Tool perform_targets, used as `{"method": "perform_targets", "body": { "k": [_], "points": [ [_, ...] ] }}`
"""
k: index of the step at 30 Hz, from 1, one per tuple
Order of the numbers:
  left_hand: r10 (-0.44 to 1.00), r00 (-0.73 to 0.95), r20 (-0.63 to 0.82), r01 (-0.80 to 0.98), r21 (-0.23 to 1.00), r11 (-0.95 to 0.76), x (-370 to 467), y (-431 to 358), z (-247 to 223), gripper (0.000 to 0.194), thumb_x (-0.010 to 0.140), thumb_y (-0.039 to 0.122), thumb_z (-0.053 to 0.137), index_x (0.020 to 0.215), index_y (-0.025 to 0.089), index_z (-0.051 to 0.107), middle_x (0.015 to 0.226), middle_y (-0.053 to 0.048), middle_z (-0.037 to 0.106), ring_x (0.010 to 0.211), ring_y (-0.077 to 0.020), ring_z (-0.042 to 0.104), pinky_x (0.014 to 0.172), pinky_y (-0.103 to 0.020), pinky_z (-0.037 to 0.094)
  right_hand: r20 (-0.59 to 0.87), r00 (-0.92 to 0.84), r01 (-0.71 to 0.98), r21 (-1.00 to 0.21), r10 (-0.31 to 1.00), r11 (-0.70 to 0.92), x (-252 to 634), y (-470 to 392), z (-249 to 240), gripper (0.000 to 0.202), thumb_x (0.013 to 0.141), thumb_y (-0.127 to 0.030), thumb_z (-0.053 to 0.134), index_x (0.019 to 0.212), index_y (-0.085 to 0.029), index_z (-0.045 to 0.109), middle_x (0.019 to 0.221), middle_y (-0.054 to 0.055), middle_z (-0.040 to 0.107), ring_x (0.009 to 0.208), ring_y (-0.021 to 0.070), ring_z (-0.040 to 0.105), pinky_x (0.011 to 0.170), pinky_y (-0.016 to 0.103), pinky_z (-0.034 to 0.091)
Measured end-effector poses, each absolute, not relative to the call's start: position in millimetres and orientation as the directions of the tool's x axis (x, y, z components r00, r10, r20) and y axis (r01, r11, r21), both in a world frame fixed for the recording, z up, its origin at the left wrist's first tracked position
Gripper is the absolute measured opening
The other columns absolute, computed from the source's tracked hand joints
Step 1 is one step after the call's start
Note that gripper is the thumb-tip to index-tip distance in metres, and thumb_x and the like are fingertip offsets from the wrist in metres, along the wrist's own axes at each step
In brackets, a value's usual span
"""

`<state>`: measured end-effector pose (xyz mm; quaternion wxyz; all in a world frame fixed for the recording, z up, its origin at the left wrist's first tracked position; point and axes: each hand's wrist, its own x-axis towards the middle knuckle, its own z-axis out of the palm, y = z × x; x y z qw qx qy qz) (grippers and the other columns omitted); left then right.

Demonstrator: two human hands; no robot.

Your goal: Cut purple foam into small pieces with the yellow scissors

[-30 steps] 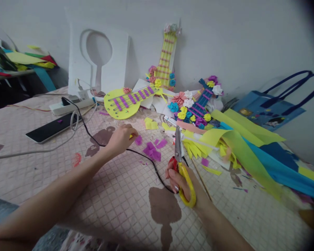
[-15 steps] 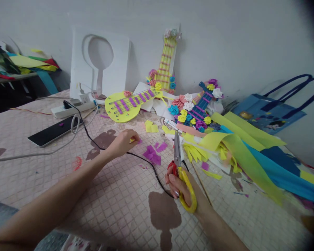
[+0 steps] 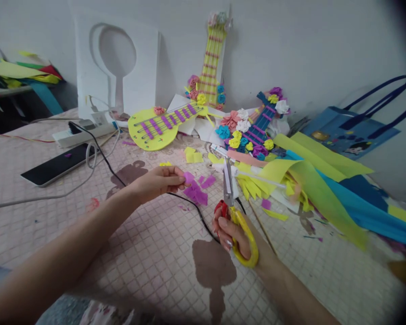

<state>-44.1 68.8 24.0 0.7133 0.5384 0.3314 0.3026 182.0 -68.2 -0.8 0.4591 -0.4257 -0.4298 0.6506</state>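
Observation:
Between the thumb and fingers of my left hand [image 3: 160, 181] is a small purple paper piece [image 3: 188, 178]. Just beyond it, more purple paper scraps [image 3: 196, 195] lie in a loose pile on the table. My right hand [image 3: 235, 232] grips a pair of scissors [image 3: 228, 185] with red and yellow handles. The blades point away from me and stand slightly apart, with nothing visible between them. A small yellow paper bit [image 3: 165, 164] lies behind my left hand. Yellow paper squares [image 3: 193, 155] rest farther back.
A yellow paper guitar [image 3: 154, 131], a flower-trimmed blue one [image 3: 259, 127] and a tall yellow neck [image 3: 212, 63] are at the back. Crepe paper strips [image 3: 328, 198] and a blue bag [image 3: 350, 131] are right. A black cable [image 3: 198, 210] crosses the table; a power strip [image 3: 84, 133] lies left.
My left hand has moved right, toward the purple scraps, and a purple piece now shows in its fingers. The yellow bit is now on the table. The scissors stay in my right hand.

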Motion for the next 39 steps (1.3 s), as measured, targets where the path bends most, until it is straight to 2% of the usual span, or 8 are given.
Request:
{"method": "perform_targets", "body": {
  "k": [3,5,7,10,14,22,30,39],
  "points": [
    [0.854,0.52,-0.01,0.045,0.999,-0.015,-43.2,67.7,22.2,0.015,0.077,0.026,0.07,0.079,0.015,0.06,0.072,-0.003,0.069,0.063,-0.011,0.059,0.059,-0.023,0.046,-0.132,-0.194,-0.238,-0.955,0.972,-0.177,182.4,-67.0,-0.6,0.034,0.082,-0.049,0.07,0.084,-0.02,0.053,0.072,-0.004,0.059,0.041,0.001,0.038,0.04,0.015,0.035],
    [0.891,0.403,0.207,0.217,0.924,-0.314,-44.5,73.0,16.8,0.009,0.079,0.024,0.066,0.081,0.015,0.062,0.075,-0.005,0.07,0.068,-0.0144,0.062,0.063,-0.026,0.048,-0.112,-0.185,-0.234,-0.96,0.976,-0.155,182.8,-66.6,0.3,0.033,0.082,-0.048,0.07,0.084,-0.02,0.053,0.072,-0.004,0.059,0.041,0.0011,0.038,0.04,0.015,0.035],
    [0.814,0.372,0.445,0.441,0.687,-0.577,-47.3,82.1,8.1,0.006,0.082,0.018,0.061,0.082,0.016,0.067,0.084,-0.007,0.071,0.078,-0.0182,0.064,0.075,-0.033,0.051,-0.102,-0.193,-0.229,-0.963,0.976,-0.145,182.7,-66.6,1.9,0.033,0.083,-0.048,0.069,0.085,-0.02,0.053,0.072,-0.004,0.058,0.041,0.0011,0.038,0.04,0.015,0.035],
    [0.668,0.574,0.474,0.531,0.406,-0.744,-52.6,96.0,-5.5,0.013,0.082,0.012,0.059,0.08,0.016,0.071,0.101,-0.013,0.072,0.096,-0.0264,0.064,0.09,-0.045,0.048,-0.095,-0.205,-0.204,-0.969,0.974,-0.138,181.9,-67.1,4.4,0.035,0.082,-0.05,0.069,0.083,-0.019,0.053,0.072,-0.004,0.058,0.041,0.001,0.038,0.04,0.015,0.035],
    [0.688,0.544,0.48,0.61,0.336,-0.718,-55.4,98.9,-10.9,0.019,0.083,0.01,0.057,0.093,0.015,0.072,0.102,-0.014,0.072,0.096,-0.0279,0.064,0.089,-0.047,0.049,-0.101,-0.203,-0.193,-0.971,0.974,-0.141,181.1,-67.1,4.6,0.038,0.081,-0.052,0.07,0.081,-0.019,0.053,0.071,-0.004,0.058,0.04,0.0012,0.037,0.039,0.015,0.035],
    [0.684,0.541,0.49,0.482,0.486,-0.729,-43.5,73.1,6.7,0.016,0.087,0.015,0.053,0.088,0.015,0.069,0.087,-0.008,0.071,0.077,-0.0172,0.064,0.072,-0.029,0.051,-0.081,-0.253,-0.306,-0.939,0.964,-0.159,183.4,-60.9,-1.2,0.04,0.083,-0.057,0.064,0.083,-0.018,0.06,0.069,-0.002,0.059,0.04,0.0037,0.039,0.038,0.017,0.039],
    [0.727,0.589,0.354,0.531,0.509,-0.678,-42.4,68.7,5.8,0.016,0.086,0.019,0.054,0.085,0.018,0.07,0.077,-0.005,0.072,0.066,-0.015,0.062,0.065,-0.025,0.045,-0.213,-0.267,-0.316,-0.902,0.94,-0.294,185.4,-58.9,-2.1,0.04,0.077,-0.056,0.071,0.09,-0.019,0.064,0.074,0.001,0.064,0.049,0.0077,0.05,0.041,0.018,0.048],
    [0.844,0.446,0.299,0.608,0.59,-0.531,-39.6,62.6,11.3,0.015,0.085,0.026,0.056,0.086,0.018,0.069,0.069,-0.003,0.072,0.059,-0.0152,0.06,0.058,-0.023,0.041,-0.203,-0.345,-0.307,-0.899,0.916,-0.314,180.8,-52.0,-6.9,0.046,0.08,-0.064,0.063,0.084,-0.018,0.061,0.065,-0.001,0.061,0.035,0.004,0.038,0.03,0.016,0.039]
  ]
}}
